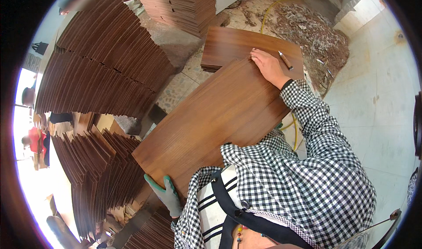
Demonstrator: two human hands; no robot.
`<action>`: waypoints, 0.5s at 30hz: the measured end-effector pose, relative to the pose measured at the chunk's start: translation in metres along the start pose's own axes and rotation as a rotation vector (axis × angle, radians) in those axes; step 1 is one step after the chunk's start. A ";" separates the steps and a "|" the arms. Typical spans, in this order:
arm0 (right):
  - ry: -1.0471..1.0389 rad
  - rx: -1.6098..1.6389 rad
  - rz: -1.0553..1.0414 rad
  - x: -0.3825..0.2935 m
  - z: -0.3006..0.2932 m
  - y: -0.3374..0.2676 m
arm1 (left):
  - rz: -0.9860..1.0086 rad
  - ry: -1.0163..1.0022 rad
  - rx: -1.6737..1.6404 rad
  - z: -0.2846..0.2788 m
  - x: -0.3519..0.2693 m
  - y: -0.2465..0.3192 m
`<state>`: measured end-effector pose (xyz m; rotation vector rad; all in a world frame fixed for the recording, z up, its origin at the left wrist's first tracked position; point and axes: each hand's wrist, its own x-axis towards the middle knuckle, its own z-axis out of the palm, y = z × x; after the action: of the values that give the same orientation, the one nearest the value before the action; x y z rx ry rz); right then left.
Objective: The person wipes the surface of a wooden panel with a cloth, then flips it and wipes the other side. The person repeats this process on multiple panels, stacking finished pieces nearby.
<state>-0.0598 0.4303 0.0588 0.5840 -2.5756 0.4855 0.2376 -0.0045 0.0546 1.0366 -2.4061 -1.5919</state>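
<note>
A wood-grain panel (211,110) lies slantwise in front of me, its far end overlapping a short stack of similar panels (227,41). My left hand (166,193), in a grey and green glove, grips the panel's near left end, thumb on top and the other fingers partly out of sight. My bare right hand (267,66) rests with its fingers on the panel's far end. Just right of that hand, a small brown-handled tool with a light tip (286,60) lies on the stack; its exact kind I cannot tell.
Tall stacks of brown panels stand at the left (108,57), lower left (99,173) and top (184,5). A heap of shavings and scraps (316,41) lies by the pale wall (372,100). A yellow hose (268,11) crosses the floor. Other people are at the far left.
</note>
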 end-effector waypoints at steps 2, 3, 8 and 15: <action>0.019 0.018 0.143 -0.011 0.012 -0.024 | 0.047 0.013 -0.017 -0.003 0.006 -0.002; -0.015 0.015 0.067 -0.017 0.015 -0.042 | 0.045 0.019 -0.010 -0.004 0.010 -0.003; -0.325 0.595 -0.227 -0.060 0.013 -0.155 | 0.158 0.008 -0.004 -0.009 0.025 -0.018; 0.040 0.537 0.717 -0.058 -0.012 -0.034 | 0.105 0.048 -0.108 -0.030 0.041 -0.036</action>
<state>0.0072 0.4252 0.0477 -0.2286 -2.5493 1.4250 0.2359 -0.0592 0.0265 0.9034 -2.2753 -1.6218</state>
